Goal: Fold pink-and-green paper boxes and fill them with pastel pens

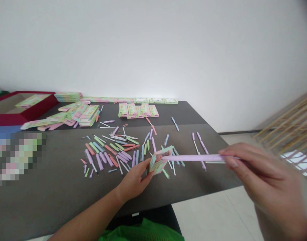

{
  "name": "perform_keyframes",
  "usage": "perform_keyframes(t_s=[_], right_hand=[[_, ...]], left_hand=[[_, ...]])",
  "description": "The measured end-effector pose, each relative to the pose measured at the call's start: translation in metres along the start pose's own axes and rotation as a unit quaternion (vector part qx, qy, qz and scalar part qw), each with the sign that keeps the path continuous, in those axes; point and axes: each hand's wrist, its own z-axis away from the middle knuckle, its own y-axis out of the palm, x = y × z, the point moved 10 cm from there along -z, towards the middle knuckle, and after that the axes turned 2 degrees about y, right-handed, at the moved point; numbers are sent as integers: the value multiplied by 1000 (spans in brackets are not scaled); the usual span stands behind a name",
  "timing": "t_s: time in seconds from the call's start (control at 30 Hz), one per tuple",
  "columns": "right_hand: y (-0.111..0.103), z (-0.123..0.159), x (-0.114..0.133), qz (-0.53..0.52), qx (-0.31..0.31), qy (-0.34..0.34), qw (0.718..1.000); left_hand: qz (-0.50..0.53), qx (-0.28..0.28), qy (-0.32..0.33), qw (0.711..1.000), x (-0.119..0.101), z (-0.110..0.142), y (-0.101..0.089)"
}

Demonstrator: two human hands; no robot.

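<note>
My left hand (135,179) is closed around a small green and pink printed pen box (156,166), its open end turned to the right. Between the thumb and fingers of my right hand (266,179) is a long light purple pen (196,157). It points left and lies level, with its far end at the opening of the box. How far that end is inside, I cannot tell. Beneath the hands, loose pen barrels and caps in purple (99,161), green (93,146) and orange (89,149) lie scattered with thin white refills (120,167).
Flattened and filled cartons (88,115) are heaped at the back left, beside a dark red box (43,108). Several small printed boxes (123,110) stand behind the pens, with more along the wall. Two purple pens (202,146) lie near the table's right edge. The far left is pixelated.
</note>
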Motion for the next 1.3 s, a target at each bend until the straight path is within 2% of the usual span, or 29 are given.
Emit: perform_keyframes(t_s=[0.1, 0.27, 0.4, 0.47, 0.57, 0.63, 0.7, 0.77, 0.9, 1.07, 1.17, 1.3], right_hand=[[21, -3, 12, -8, 60, -63, 996], [34, -9, 24, 3, 98, -103, 990], [45, -22, 40, 21, 145, -124, 981], [63, -24, 49, 39, 193, -135, 971], [104, -18, 56, 63, 293, -132, 945], [125, -15, 53, 73, 321, -111, 938], [134, -18, 47, 66, 312, -75, 945], [133, -24, 43, 41, 282, -56, 957], [123, -28, 49, 17, 236, -100, 966], [138, -12, 55, 63, 252, -170, 951], [144, -11, 48, 95, 249, -160, 950], [145, -15, 46, 31, 273, -127, 953]], left_hand=[[-14, -5, 13, 1000, -2, 1, -1], [-26, -12, 29, 999, -6, 0, -3], [-44, 10, 29, 999, -8, 0, 1], [-56, 20, 39, 997, -11, 1, 5], [-65, 28, 52, 996, -13, 3, 10], [-57, 33, 50, 997, -12, 4, 12], [-33, 32, 32, 998, -7, 3, 11], [3, 26, 7, 1000, -3, 1, 7], [38, 12, -9, 999, -2, -1, 1], [48, 23, -11, 999, -5, 1, 5], [72, 37, -26, 996, -3, 0, 10], [105, 34, -26, 994, -3, -3, 8]])
